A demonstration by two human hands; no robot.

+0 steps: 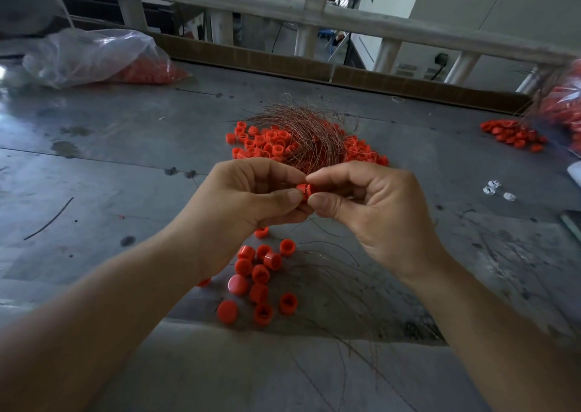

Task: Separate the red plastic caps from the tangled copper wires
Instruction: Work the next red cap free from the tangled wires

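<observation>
Left hand point(239, 201) and right hand point(374, 207) pinch one red cap point(303, 189)

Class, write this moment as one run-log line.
left hand pinches red cap | right hand pinches same cap | wire tangle on table behind

A tangled nest of thin copper wires point(301, 134) sits just above the middle of the frame, draped over a heap of red caps point(267, 144). The held cap point(304, 190) is up off the table at dead centre, lying sideways. At lower centre a loose cluster of caps point(261, 279) lies scattered, with stray strands point(339, 273) trailing to its right.
</observation>
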